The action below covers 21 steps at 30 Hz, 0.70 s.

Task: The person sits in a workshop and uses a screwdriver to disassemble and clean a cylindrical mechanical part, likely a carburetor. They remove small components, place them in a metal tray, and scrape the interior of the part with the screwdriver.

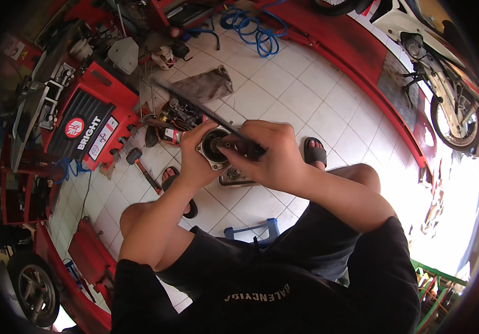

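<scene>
My left hand point(198, 158) is closed round the side of a metal engine cylinder point(215, 165), a squarish flanged part with a round dark bore facing up. Over that bore, my right hand point(273, 153) grips a long, thin dark bar point(203, 107), blurred toward its far left end. The bar's exact kind cannot be told. Fingertips of the right hand reach to the bore's edge, and they hide part of the opening. Below both hands, a grey metal engine casing point(234, 177) rests on the tiles, partly covered by the right hand.
A tray of loose tools and parts point(178, 114) lies beyond my left hand, near a brown cloth point(209, 83). A hammer point(142, 170) lies by my left foot, beside a red machine point(86, 119). Blue hose point(256, 33) coils farther off; a motorcycle point(445, 83) stands right.
</scene>
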Tool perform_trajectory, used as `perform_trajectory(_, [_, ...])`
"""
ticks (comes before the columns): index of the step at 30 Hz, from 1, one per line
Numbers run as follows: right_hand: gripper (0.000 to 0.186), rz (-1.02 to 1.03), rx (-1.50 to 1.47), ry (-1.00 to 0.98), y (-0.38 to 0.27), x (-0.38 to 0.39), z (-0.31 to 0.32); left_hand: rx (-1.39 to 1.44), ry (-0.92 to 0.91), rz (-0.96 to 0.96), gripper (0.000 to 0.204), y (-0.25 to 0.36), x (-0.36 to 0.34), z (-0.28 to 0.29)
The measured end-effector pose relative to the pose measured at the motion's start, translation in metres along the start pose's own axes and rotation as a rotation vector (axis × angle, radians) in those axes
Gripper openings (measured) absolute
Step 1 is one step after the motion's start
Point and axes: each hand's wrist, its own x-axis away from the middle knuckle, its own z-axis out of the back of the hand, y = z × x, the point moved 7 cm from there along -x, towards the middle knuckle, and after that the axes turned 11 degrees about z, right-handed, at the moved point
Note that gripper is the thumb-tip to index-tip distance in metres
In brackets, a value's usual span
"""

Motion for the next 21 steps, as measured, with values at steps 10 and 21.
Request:
perform_trajectory(10, [0.018,0.016,-0.071,-0.006,-0.009,0.0,0.002,-0.019,-0.064,0.047,0.057,0.001,0.003,-0.005])
perform_trajectory(21, [0.019,0.086,-0.033,0.015,-0.004,0.0,0.003,-0.089,0.029,-0.046,0.051,0.018,0.003,-0.001])
